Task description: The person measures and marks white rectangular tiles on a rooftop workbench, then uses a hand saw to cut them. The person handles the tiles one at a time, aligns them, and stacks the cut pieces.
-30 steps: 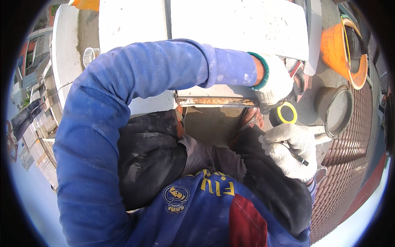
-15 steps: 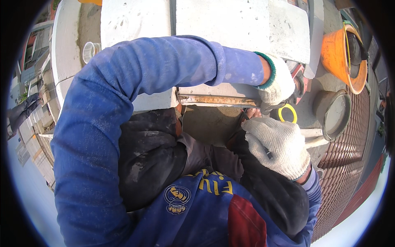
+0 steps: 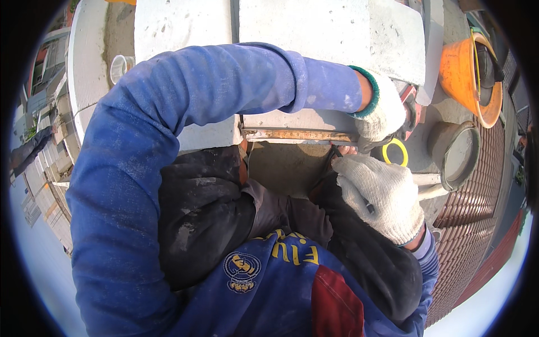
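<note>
While the left arm reaches across to the right, the left hand [image 3: 384, 115], in a white knit glove with a green cuff, sits at the right end of a rusty orange-brown flat measuring strip [image 3: 303, 135]. Strip runs left to right along the near edge of a pale, block-shaped slab [image 3: 306, 33], roughly level. Left fingers are bent down and close together, right at the strip's right end; most of the strip lies left of them, uncovered. Underside of that contact is hidden, so can't tell whether they pinch the strip or just press on it.

Right hand [image 3: 387, 199], also in a white knit glove, is nearer the body, over the right thigh of the dusty dark trousers [image 3: 370, 241]. Fingers curled narrow around a small dark slim object [image 3: 370, 208]; only a bit of it shows between them, rest is inside the glove. Right hand is near and right of the strip, apart from it.

Around: yellow ring-shaped item [image 3: 405, 151] just right of the left fingertips, far side of the right hand. Red-and-black tool [image 3: 412, 109], partly covered, just right of the left glove. Grey round bucket [image 3: 438, 143] with grey contents further right; orange plastic bucket [image 3: 452, 67] beyond it, far right. Clear plastic cup [image 3: 119, 68] well apart, far left, by the blue sleeve [image 3: 224, 84].
</note>
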Demonstrator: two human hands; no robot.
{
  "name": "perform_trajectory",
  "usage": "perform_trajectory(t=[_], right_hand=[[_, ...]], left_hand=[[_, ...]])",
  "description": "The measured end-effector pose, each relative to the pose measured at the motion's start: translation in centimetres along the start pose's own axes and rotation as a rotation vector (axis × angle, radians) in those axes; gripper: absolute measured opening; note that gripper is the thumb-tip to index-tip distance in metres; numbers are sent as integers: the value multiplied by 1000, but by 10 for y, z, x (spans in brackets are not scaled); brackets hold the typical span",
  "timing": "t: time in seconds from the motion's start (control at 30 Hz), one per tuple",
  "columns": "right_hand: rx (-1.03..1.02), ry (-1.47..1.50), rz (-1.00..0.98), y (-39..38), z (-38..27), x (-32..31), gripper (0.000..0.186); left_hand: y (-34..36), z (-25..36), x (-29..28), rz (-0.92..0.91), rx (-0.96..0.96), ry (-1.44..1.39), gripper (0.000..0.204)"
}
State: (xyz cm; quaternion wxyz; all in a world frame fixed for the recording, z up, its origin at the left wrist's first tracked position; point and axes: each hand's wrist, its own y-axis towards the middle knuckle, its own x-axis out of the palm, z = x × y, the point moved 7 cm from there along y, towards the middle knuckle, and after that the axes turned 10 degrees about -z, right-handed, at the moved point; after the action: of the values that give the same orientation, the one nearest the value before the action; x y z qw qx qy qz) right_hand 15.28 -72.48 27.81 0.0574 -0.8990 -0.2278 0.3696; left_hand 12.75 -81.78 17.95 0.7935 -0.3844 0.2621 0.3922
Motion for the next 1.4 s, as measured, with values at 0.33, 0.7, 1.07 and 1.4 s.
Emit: perform_trajectory(t=[0.33, 0.7, 1.07, 1.4], right_hand=[[16, 12, -16, -1, 2, 0, 30], [-1, 28, 19, -1, 2, 0, 29], [17, 13, 26, -2, 3, -1, 28], [20, 25, 16, 0, 5, -1, 28]], left_hand=[[0, 1, -4, -55, -15, -8, 35], [-1, 3, -5, -93, 8, 10, 40], [4, 3, -6, -86, 4, 7, 42], [-4, 5, -12, -160, -19, -50, 51]])
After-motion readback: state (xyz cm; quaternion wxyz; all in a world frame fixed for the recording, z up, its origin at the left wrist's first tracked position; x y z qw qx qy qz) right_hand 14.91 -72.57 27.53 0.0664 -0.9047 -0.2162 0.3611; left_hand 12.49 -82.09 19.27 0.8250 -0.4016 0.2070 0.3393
